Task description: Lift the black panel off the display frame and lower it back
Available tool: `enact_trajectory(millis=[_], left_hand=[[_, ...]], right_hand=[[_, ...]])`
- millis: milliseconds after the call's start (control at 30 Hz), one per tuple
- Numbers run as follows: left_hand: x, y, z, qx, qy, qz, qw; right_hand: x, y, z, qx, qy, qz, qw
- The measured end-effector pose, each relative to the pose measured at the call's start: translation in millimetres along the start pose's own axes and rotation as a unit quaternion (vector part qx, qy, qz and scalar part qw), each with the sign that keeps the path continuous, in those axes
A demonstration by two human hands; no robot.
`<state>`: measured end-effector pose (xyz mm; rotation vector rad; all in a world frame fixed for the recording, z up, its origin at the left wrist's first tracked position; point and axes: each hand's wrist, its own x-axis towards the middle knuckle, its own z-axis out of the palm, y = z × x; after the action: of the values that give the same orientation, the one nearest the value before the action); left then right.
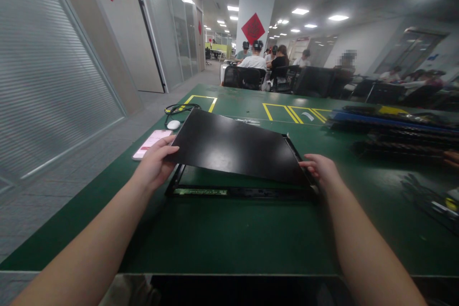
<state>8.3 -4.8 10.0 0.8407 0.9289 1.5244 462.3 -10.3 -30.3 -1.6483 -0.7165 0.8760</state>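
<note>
Head view, landmark: we take the black frame (241, 192) lying flat on the green table (222, 239) as our reference for every place.
Black panel (234, 147): it sits over the frame, tilted, its left side lifted clear and its right edge down at the frame's right side.
Left hand (155, 165): we see it at the frame's left, fingers curled on the panel's raised near-left corner, thumb on top, holding that corner up.
Right hand (322, 169): it is at the frame's right near corner, fingers bent and resting against the panel's low edge; we cannot tell whether they pinch it or only press on it.
Phone (152, 144): left of the frame, just beyond the left hand, flat with its screen lit.
White mouse (173, 125): beyond the phone, left of the frame's far corner, beside a dark cable (179, 107).
Stacked dark trays (394, 126): well to the right of the frame.
Yellow markings (294, 113): on the table beyond the frame.
People: seated far beyond the frame on dark chairs (247, 78).
</note>
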Motion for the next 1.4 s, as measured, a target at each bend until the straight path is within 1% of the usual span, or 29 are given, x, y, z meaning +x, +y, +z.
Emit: enact_trajectory(millis=[133,300,433,633,900,1067,1400], left_hand=[[-1,0,0,0.001,-0.005,-0.008,1.000],[-4,-1,5,-0.005,0.014,-0.011,1.000],[-7,-1,9,-0.006,0.021,-0.024,0.999],[-10,0,12,0.001,0.017,-0.031,0.999],[-9,-5,11,0.010,0.012,-0.033,0.999],[-8,-7,10,0.011,0.013,-0.040,0.999],[-8,-7,12,0.023,0.013,-0.038,0.999]], right_hand=[[-2,0,0,-0.011,0.005,0.000,1.000],[-5,-4,-1,-0.017,0.013,-0.008,1.000],[-9,-7,-2,-0.031,0.028,-0.017,0.999],[-16,-10,-1,-0.054,0.054,-0.023,0.997],[-16,-10,-4,-0.062,0.060,-0.019,0.996],[-19,-12,-3,-0.081,0.077,-0.014,0.994],[-22,-11,-1,-0.117,0.075,-0.045,0.989]])
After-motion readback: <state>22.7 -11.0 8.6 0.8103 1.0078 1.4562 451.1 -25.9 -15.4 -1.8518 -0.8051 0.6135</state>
